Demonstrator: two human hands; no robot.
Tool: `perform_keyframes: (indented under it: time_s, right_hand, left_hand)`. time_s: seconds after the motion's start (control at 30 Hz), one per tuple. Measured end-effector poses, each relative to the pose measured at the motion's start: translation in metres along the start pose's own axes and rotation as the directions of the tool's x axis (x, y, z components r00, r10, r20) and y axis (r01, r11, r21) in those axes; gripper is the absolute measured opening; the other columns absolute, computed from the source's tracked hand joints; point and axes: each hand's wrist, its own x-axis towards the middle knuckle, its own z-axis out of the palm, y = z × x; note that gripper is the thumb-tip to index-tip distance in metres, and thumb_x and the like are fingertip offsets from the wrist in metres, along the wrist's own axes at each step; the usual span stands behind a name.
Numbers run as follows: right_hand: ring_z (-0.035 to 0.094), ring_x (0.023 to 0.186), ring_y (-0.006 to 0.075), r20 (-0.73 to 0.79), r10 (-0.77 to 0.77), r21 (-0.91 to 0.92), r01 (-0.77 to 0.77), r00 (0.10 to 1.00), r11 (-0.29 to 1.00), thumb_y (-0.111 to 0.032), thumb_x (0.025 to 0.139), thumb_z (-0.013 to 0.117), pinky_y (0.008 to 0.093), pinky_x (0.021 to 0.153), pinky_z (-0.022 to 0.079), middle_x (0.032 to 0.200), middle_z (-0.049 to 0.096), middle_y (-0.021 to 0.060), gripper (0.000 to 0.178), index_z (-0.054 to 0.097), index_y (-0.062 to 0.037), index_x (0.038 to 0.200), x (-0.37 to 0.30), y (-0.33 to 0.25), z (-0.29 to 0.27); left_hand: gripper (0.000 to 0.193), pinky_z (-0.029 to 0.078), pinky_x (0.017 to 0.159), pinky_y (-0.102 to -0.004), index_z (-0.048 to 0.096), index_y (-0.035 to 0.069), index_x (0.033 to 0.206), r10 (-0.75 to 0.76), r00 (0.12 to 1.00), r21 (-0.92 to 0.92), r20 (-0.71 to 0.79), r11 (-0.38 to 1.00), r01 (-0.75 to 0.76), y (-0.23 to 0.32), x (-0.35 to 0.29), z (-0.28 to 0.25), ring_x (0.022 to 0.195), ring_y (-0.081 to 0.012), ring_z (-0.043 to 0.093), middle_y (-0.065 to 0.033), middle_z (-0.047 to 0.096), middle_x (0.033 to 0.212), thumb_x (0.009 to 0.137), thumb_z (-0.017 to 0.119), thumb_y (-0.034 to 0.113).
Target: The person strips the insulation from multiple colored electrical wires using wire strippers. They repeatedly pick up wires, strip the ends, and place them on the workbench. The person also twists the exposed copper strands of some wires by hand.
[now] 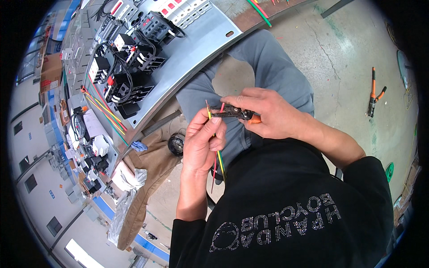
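Note:
Over my lap, my left hand (204,137) pinches a few thin wires near their upper ends. A yellow-green wire (220,161) runs down from it towards my shirt, and a red wire (213,176) hangs beside it. Copper-coloured ends show just above the fingers. My right hand (272,111) is wrapped round wire strippers (234,111) with a dark head and orange handles. The tool's jaws lie across the wires, right by my left fingertips. A short red piece stands up at the jaws; whether it is loose insulation I cannot tell.
At the left, a grey metal panel (190,60) carries black electrical parts (127,67) with wiring. Red, yellow and green wires (105,109) lie along the bench edge. Orange-handled pliers (373,91) are on the floor at the right. A black wire coil (176,144) sits below the bench.

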Motion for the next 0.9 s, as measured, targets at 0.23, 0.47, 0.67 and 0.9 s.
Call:
perform_keyframes:
  time_s: [0.23, 0.47, 0.67, 0.9]
  right_hand:
    - [0.064, 0.076, 0.0347, 0.012, 0.03, 0.024, -0.031, 0.999, 0.999, -0.003, 0.081, 0.074, 0.0448, 0.069, 0.053, 0.085, 0.06, 0.0124, 0.062, 0.068, -0.0123, 0.142, -0.001, -0.001, -0.002]
    - [0.065, 0.074, 0.0345, -0.043, -0.02, -0.083, 0.017, 0.999, 0.996, 0.0, 0.078, 0.074, 0.0447, 0.067, 0.054, 0.084, 0.061, 0.0112, 0.065, 0.069, -0.0148, 0.141, -0.003, 0.005, 0.0]
    - [0.068, 0.071, 0.0304, -0.189, -0.147, -0.163, 0.117, 0.971, 0.98, -0.004, 0.082, 0.073, 0.0421, 0.061, 0.055, 0.084, 0.064, 0.0085, 0.056, 0.071, -0.0156, 0.137, 0.002, 0.015, -0.001]
    - [0.066, 0.071, 0.0118, -0.475, 0.449, 0.674, -0.015, 0.757, 0.738, -0.018, 0.102, 0.068, 0.0238, 0.053, 0.048, 0.088, 0.067, 0.0061, 0.043, 0.059, -0.0015, 0.14, 0.014, 0.027, -0.106]
  left_hand:
    - [0.013, 0.027, 0.049, -0.0205, 0.068, 0.009, 0.121, -0.006, 1.0, 0.006, 0.0, 1.0, 0.006, 0.001, 0.002, 0.0, 0.053, -0.0029, 0.032, -0.0007, 0.056, 0.076, 0.109, 0.067, 0.015]
    - [0.012, 0.027, 0.048, -0.021, 0.067, 0.008, 0.12, -0.037, 0.999, 0.05, -0.011, 0.998, 0.037, 0.003, 0.0, 0.003, 0.053, -0.0038, 0.032, -0.0004, 0.055, 0.076, 0.112, 0.061, 0.016]
    - [0.017, 0.024, 0.048, -0.0209, 0.068, 0.004, 0.115, -0.06, 0.997, 0.072, 0.041, 0.996, 0.057, 0.006, 0.005, 0.007, 0.054, -0.003, 0.03, 0.0023, 0.051, 0.075, 0.113, 0.059, 0.018]
    - [0.019, 0.023, 0.049, -0.0207, 0.066, 0.005, 0.114, -0.09, 0.996, 0.063, 0.029, 0.994, 0.088, 0.012, 0.007, 0.005, 0.056, -0.0027, 0.03, 0.0037, 0.05, 0.076, 0.114, 0.057, 0.022]
